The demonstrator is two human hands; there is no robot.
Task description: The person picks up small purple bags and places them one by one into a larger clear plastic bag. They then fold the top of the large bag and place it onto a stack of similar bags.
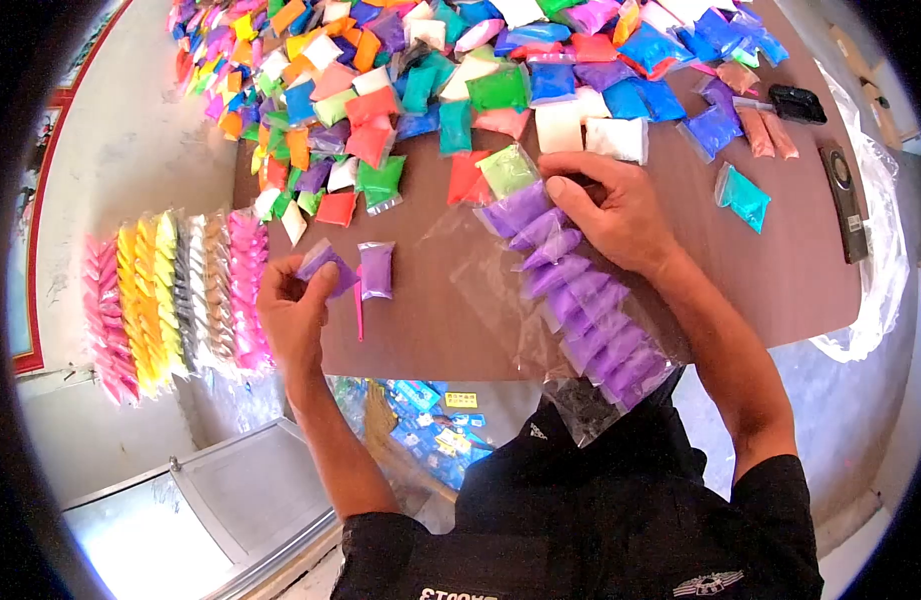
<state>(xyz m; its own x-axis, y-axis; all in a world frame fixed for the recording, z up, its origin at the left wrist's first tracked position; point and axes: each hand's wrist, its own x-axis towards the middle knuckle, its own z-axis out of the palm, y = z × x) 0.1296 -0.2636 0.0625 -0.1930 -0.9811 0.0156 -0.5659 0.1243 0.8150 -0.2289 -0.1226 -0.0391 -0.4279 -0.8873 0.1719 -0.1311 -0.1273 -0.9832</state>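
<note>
My left hand (299, 305) pinches a small purple packet (327, 270) between thumb and fingers, above the left part of the table. Just right of it lies another purple packet (377, 270), beside a thin pink stick (360, 310). My right hand (616, 205) is closed at the upper end of a long clear plastic bag (481, 270); its fingertips are partly hidden. Inside or under that film, a row of overlapping purple packets (581, 300) runs down toward my lap. A light green packet (508, 172) lies at the row's top end.
A big heap of coloured packets (381, 60) covers the far side of the table (421, 345). Filled bags of packets (171, 300) stand at left. A teal packet (744, 198), a dark remote-like object (843, 200) and a black tray (798, 103) lie at right.
</note>
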